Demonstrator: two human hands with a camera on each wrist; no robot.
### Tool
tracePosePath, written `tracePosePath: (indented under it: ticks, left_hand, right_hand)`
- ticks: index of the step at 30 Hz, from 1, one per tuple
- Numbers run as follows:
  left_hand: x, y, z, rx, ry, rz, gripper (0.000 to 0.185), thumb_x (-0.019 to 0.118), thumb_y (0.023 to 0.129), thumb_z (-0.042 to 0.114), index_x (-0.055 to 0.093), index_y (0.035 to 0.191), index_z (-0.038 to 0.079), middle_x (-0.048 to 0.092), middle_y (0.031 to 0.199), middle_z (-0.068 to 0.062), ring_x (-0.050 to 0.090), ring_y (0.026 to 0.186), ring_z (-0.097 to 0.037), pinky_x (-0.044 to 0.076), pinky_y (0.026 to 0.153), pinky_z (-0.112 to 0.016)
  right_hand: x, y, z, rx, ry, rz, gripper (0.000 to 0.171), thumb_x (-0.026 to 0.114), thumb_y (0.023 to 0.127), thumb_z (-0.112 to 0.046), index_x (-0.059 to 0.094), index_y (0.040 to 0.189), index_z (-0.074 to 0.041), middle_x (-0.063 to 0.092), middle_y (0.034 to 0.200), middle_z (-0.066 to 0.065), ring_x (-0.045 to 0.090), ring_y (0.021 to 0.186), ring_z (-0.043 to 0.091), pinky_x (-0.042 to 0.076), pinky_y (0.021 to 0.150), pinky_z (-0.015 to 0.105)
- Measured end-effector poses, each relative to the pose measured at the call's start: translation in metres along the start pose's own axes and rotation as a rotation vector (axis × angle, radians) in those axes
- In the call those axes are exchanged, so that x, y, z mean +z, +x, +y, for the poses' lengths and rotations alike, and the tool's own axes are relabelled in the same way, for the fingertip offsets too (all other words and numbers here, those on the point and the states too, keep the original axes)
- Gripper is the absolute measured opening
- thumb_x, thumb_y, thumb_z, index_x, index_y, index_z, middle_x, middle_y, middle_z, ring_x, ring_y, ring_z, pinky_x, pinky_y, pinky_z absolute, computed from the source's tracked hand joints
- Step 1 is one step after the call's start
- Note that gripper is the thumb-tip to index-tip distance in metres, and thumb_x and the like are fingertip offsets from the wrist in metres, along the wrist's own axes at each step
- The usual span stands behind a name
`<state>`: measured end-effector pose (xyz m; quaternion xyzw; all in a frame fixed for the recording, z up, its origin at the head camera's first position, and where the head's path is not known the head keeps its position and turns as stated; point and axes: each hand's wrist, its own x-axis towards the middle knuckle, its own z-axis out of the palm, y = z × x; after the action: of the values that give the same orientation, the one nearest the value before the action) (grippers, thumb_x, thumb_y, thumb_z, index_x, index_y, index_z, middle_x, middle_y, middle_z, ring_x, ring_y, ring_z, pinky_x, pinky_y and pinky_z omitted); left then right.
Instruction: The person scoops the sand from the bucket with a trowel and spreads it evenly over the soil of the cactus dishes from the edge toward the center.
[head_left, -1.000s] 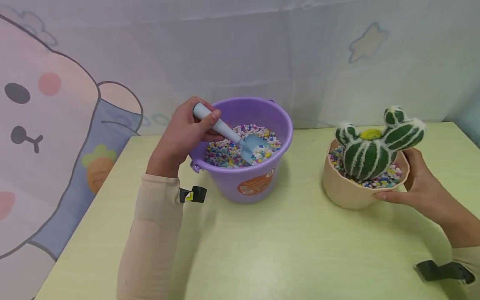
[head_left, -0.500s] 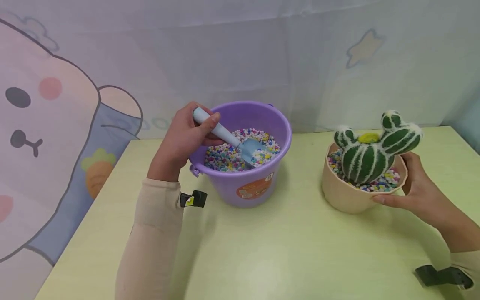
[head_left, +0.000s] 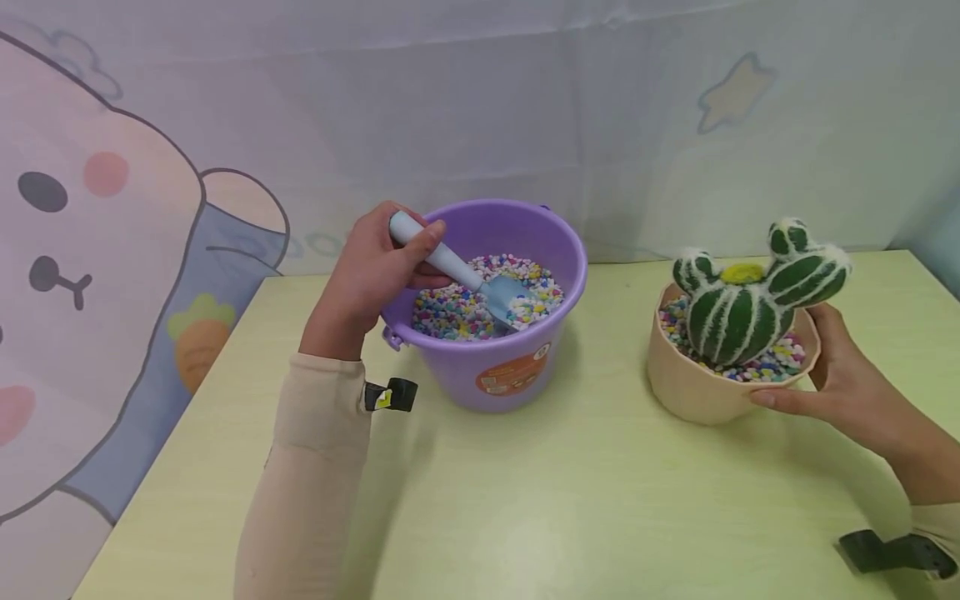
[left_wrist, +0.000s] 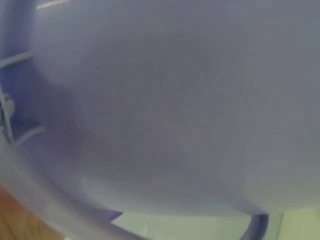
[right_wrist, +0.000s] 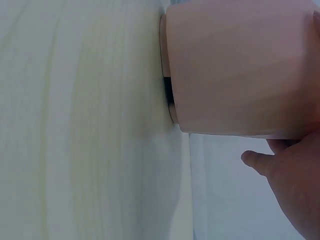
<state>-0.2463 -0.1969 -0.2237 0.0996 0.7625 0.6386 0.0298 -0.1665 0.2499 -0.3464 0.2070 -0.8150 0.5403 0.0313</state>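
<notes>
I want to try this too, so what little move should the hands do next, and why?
Perhaps the left hand should gently raise the light-blue, round-handled shovel, because its scoop holds small multicoloured pebbles but is inside the round purple plastic bucket, while the right hand holds the round beige pot.

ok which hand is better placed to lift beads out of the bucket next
Likely the left hand: it grips the scoop, whose blade holds beads inside the bucket. The right hand, farther off, holds the pot.
</notes>
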Motion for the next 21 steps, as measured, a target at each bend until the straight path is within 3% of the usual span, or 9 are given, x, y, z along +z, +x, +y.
tracePosePath:
  ticks: [10, 15, 21]
  left_hand:
    - [-0.015, 0.000, -0.010, 0.195, -0.094, -0.217, 0.011, 0.057, 0.099, 0.000, 0.046, 0.101, -0.003, 0.068, 0.101, -0.028, 0.070, 0.090, -0.036, 0.059, 0.081, -0.046]
    - [-0.016, -0.001, -0.011, 0.220, -0.130, -0.223, 0.010, 0.057, 0.098, -0.001, 0.048, 0.099, -0.003, 0.069, 0.099, -0.027, 0.070, 0.093, -0.037, 0.059, 0.080, -0.048]
    - [-0.013, -0.002, -0.008, 0.182, -0.087, -0.176, 0.013, 0.058, 0.099, 0.003, 0.046, 0.101, -0.003, 0.069, 0.099, -0.026, 0.071, 0.088, -0.034, 0.060, 0.080, -0.045]
  right_hand:
    - [-0.002, 0.001, 0.000, -0.018, -0.006, -0.015, 0.119, 0.069, 0.071, 0.028, 0.005, 0.156, -0.023, 0.015, 0.149, 0.004, 0.025, 0.133, 0.007, 0.033, 0.095, 0.009]
    - [-0.005, 0.001, -0.001, -0.022, -0.018, -0.042, 0.116, 0.068, 0.073, 0.028, 0.005, 0.156, -0.022, 0.016, 0.149, 0.004, 0.026, 0.133, 0.005, 0.035, 0.092, 0.009]
    - [-0.005, 0.000, 0.000, 0.000, -0.051, -0.018, 0.114, 0.071, 0.073, 0.025, 0.008, 0.156, -0.022, 0.015, 0.147, 0.003, 0.027, 0.129, 0.005, 0.033, 0.091, 0.009]
